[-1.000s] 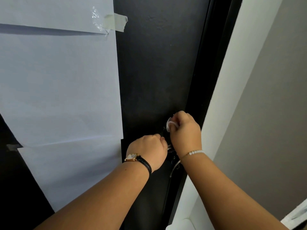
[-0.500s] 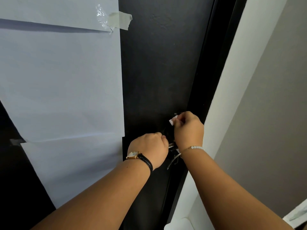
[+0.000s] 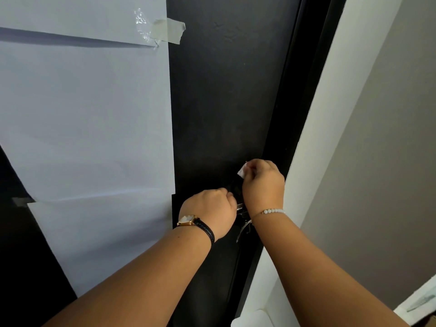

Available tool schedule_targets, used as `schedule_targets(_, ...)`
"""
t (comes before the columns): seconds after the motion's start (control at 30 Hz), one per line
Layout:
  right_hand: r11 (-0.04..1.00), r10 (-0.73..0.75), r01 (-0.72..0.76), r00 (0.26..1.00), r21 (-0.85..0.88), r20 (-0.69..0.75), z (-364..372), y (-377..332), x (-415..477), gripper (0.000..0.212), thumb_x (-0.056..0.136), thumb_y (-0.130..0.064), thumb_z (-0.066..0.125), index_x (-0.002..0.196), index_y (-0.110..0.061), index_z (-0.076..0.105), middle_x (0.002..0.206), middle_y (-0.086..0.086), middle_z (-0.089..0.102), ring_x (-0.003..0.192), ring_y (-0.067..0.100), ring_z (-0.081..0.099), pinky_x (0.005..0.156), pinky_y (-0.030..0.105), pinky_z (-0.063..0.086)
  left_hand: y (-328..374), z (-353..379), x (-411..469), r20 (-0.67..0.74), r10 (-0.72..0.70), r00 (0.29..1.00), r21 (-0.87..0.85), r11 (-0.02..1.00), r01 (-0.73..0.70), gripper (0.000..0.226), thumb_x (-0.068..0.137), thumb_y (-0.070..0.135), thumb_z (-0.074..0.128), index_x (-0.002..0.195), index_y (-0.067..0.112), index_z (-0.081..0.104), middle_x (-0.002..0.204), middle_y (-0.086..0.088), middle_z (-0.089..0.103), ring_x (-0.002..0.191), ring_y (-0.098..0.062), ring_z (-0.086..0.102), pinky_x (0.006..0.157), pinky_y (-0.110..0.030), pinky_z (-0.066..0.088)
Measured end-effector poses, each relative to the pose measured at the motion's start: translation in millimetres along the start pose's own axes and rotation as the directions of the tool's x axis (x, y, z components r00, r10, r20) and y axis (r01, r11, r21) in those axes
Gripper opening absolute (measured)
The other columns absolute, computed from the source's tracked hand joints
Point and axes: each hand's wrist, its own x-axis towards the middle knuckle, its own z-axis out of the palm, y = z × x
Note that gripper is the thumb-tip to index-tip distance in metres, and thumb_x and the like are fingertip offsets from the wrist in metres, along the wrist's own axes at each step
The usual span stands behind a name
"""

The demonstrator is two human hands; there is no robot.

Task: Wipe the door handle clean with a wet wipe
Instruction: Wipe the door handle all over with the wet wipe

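A black door [image 3: 224, 90] fills the middle of the head view. Its metal door handle [image 3: 241, 207] is almost wholly hidden behind my two fists; only a short silver bit shows between them, with hanging keys [image 3: 243, 228] below. My left hand [image 3: 211, 210], wearing a watch, is closed around the handle's left part. My right hand [image 3: 263, 182], with a bead bracelet, is closed on a small white wet wipe [image 3: 242, 171], a corner of which pokes out at its upper left, pressed against the door just above the handle.
Large white paper sheets [image 3: 89, 119] are taped over the door's left part, held by a strip of tape [image 3: 168, 31]. A white door frame [image 3: 316, 128] and a grey wall [image 3: 382, 161] stand to the right. A white object [image 3: 250, 319] sits low by the frame.
My right hand with the wipe has shifted a little on the door above the handle, and less of the wipe shows. My left hand stays on the handle.
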Motion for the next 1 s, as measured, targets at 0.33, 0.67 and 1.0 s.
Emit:
schedule_targets(0.33,0.988,-0.146,0.150,0.985,-0.032,0.093,1.5,5.2,-2.8,0.013,0.086,-0.010,0.059,0.080,-0.003,0.069,0.094,0.010,0.063,0.074,0.019,0.058,0.065,0.021,0.042,-0.5,0.2,0.5,0.006,0.008,1.000,0.008,1.000,-0.008,0.037,0.097,0.035,0.026,0.091,0.019,0.058,0.073,0.003,0.053,0.065,-0.017,0.052,0.050,-0.027,0.032)
schedule_targets(0.67,0.996,-0.084,0.084,0.996,-0.003,-0.011,2.4,1.9,-4.3,0.018,0.087,-0.004,0.052,0.101,-0.004,0.063,0.106,0.012,0.060,0.093,0.024,0.059,0.074,0.023,0.045,-0.4,1.4,0.5,0.000,0.004,1.000,0.009,1.000,-0.004,0.037,0.097,0.035,0.026,0.092,0.019,0.059,0.072,0.003,0.053,0.063,-0.017,0.052,0.047,-0.025,0.032)
schedule_targets(1.0,0.874,-0.457,0.481,0.862,-0.072,0.218,-1.5,5.8,3.0,0.010,0.071,0.001,0.071,0.079,-0.006,0.074,0.079,0.009,0.071,0.076,0.026,0.067,0.067,0.031,0.057,-1.7,1.7,1.1,-0.013,0.001,1.000,-0.005,1.000,-0.001,0.035,0.096,0.035,0.028,0.090,0.020,0.059,0.072,0.003,0.054,0.064,-0.018,0.051,0.046,-0.025,0.029)
